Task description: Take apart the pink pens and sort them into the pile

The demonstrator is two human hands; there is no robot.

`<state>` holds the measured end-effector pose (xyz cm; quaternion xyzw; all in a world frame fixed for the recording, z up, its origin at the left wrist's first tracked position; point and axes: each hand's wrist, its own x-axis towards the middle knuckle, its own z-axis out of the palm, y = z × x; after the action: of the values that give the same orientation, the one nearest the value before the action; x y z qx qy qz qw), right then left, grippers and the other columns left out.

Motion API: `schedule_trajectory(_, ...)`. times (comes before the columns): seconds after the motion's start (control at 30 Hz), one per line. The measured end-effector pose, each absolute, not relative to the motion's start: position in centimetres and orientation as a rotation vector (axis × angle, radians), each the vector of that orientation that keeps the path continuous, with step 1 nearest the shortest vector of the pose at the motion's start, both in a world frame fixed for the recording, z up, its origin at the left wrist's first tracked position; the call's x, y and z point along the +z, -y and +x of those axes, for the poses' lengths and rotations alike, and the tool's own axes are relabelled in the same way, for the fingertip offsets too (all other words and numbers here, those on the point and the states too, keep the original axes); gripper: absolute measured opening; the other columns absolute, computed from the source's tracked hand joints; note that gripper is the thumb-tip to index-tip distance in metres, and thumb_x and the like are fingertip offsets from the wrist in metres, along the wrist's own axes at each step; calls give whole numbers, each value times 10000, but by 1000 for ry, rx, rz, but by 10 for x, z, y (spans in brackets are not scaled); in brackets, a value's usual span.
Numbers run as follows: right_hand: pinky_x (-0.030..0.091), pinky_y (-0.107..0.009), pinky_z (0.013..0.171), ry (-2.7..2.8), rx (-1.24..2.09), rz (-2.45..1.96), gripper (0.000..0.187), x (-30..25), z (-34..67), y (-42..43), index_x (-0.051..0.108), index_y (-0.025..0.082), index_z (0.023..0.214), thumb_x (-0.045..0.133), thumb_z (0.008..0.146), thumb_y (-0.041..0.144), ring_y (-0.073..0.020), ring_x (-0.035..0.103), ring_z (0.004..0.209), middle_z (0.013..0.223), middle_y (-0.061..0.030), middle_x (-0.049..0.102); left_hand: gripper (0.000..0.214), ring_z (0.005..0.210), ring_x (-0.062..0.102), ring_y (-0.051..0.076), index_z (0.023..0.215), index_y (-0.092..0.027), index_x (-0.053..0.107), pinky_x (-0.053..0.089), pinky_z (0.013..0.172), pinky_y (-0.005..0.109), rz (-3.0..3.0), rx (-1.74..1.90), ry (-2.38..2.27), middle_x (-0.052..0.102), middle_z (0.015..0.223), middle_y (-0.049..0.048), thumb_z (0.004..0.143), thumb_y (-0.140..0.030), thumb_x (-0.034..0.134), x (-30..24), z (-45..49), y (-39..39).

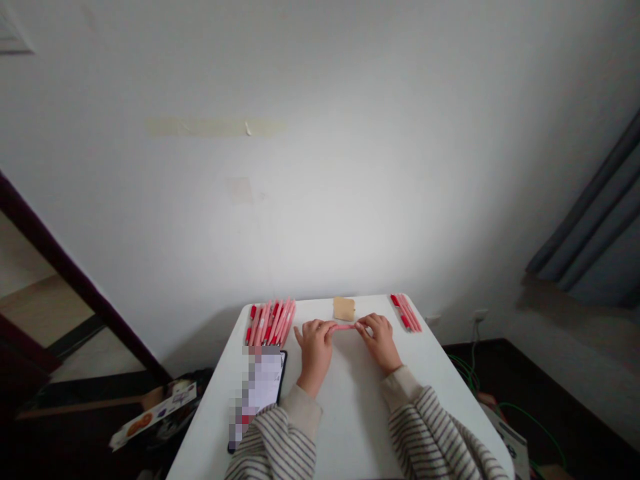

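Note:
A pink pen [345, 327] lies level between my two hands, just above or on the white table [350, 400]. My left hand [316, 343] is closed on its left end, with the thumb pointing out to the left. On the other end, the fingers of my right hand [379, 340] pinch the pen. Right behind the pen is a small tan square [345, 309]. Several pink and red pens [270, 322] are laid side by side at the table's back left. A smaller row of pink and red pens [406, 313] sits at the back right.
A phone [265, 390], partly blurred out, lies on the left of the table beside my left forearm. The wall [340, 167] stands behind the table's back edge. Green cables [467, 373] run along the floor to the right, below a grey curtain [595, 233].

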<state>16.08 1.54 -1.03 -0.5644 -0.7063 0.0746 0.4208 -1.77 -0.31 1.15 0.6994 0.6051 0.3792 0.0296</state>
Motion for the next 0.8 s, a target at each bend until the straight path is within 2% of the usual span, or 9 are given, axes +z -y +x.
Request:
schedule_trajectory(0.17, 351, -384, 917, 1750, 142, -1356, 325, -10, 162, -17, 676, 276, 982, 463, 918, 513, -216, 524, 948, 941, -46, 633, 237, 990, 514, 213, 980, -312, 698, 220, 1048, 510, 2170, 1133, -1878, 665, 935, 24, 895, -262, 483, 10, -17, 3)
schedule_trajectory(0.33, 354, -391, 902, 1746, 146, -1372, 307, -11, 162, -17, 684, 268, 902, 463, 923, 479, -223, 518, 935, 918, -50, 632, 219, 991, 504, 207, 961, -310, 710, 250, 1023, 460, 2173, 1167, -1856, 667, 938, 28, 885, -273, 509, 11, -18, 2)
schedule_trajectory(0.53, 334, -404, 907, 1745, 166, -1413, 336, -12, 161, -17, 679, 250, 846, 449, 928, 481, -222, 508, 928, 886, -47, 632, 221, 998, 505, 200, 950, -321, 719, 234, 1041, 463, 2171, 1212, -1833, 667, 941, 22, 890, -295, 508, 9, -19, 1)
schedule_trajectory(0.8, 341, -393, 902, 1773, 146, -1443, 372, -11, 160, -16, 662, 255, 785, 420, 934, 495, -211, 510, 916, 855, -34, 635, 223, 991, 490, 207, 936, -341, 730, 236, 1021, 446, 2157, 1252, -1818, 674, 933, 18, 861, -241, 546, 13, -18, 3)
